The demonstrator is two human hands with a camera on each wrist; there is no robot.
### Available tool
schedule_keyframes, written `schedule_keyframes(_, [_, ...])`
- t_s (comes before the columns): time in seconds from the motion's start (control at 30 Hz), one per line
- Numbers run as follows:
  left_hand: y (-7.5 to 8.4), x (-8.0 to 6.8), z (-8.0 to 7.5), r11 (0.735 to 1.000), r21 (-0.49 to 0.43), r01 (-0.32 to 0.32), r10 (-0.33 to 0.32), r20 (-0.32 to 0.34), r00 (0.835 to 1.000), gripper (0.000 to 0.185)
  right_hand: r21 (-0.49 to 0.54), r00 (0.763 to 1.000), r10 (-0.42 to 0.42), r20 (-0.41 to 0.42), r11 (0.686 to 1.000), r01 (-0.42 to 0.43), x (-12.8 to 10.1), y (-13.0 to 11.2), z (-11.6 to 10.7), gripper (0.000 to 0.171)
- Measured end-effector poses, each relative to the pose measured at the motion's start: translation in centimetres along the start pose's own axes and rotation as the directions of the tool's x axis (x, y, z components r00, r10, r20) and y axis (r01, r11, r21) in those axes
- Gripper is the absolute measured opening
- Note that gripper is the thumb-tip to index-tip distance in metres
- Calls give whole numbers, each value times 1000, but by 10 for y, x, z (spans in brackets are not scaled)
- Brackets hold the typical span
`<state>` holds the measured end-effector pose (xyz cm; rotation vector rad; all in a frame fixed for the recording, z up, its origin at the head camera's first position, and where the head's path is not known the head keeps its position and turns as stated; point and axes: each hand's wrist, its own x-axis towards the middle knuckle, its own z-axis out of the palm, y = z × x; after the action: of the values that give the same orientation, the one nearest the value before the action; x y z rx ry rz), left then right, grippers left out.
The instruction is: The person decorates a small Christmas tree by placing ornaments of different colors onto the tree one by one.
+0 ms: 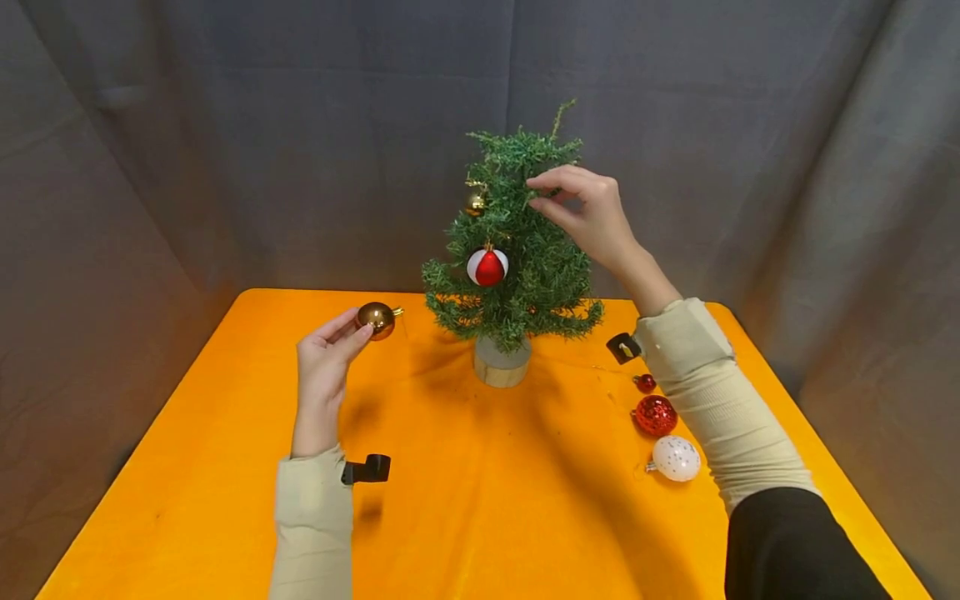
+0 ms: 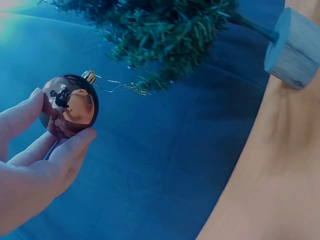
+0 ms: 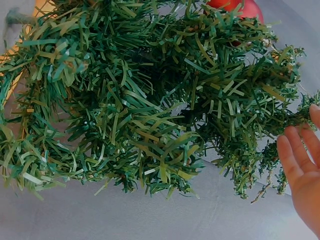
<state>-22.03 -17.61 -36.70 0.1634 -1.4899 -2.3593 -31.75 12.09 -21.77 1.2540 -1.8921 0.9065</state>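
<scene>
A shiny gold-brown bauble [image 1: 376, 321] with a gold cap and string loop is held by my left hand [image 1: 326, 367], thumb on one side and fingers on the other, left of the tree. In the left wrist view the bauble [image 2: 71, 106] has its thin loop trailing toward the green branches. My right hand [image 1: 588, 208] pinches a branch tip high on the small artificial Christmas tree [image 1: 525, 275]. The right wrist view shows that hand [image 3: 302, 165] at the branch end. A red-and-white bauble [image 1: 487, 267] and a small gold bauble [image 1: 476, 203] hang on the tree.
The tree stands on a round wooden base [image 1: 502, 363] on the orange tablecloth [image 1: 450, 467]. Beside my right forearm lie a small red bauble [image 1: 645, 382], a larger glittery red bauble [image 1: 656, 415] and a white speckled bauble [image 1: 677, 458]. Grey curtains [image 1: 337, 125] surround the table.
</scene>
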Motion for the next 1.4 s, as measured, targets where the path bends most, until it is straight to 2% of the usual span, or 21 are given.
schedule_keyframes(0.27, [11,-4,8,998,-7,-59,59,50,997,39,6,1000,1,-3,1000,-1,-1,-1,1,18])
schedule_keyframes(0.43, [17,-7,20,993,-56,-100,105,95,990,39,0,1000,0,-5,1000,0,-1,-2,0,18])
schedule_keyframes(0.7, [26,-14,37,984,-82,-159,171,181,969,37,-9,1000,2,-3,1000,-2,-1,-3,-1,18])
schedule_keyframes(0.87, [32,-18,50,974,-108,-197,218,239,946,33,-4,1000,-3,-9,1000,3,-2,-2,-1,18])
schedule_keyframes(1.07, [39,-19,70,962,-129,-242,269,271,924,34,7,1000,4,-19,1000,-4,-2,-1,-1,18])
schedule_keyframes(1.2, [42,-20,80,951,-174,-256,298,291,909,34,11,1000,9,-20,1000,-9,-3,0,-1,18])
schedule_keyframes(1.4, [45,-22,92,953,-170,-249,292,313,904,35,6,999,25,-26,1000,-25,-3,1,1,18])
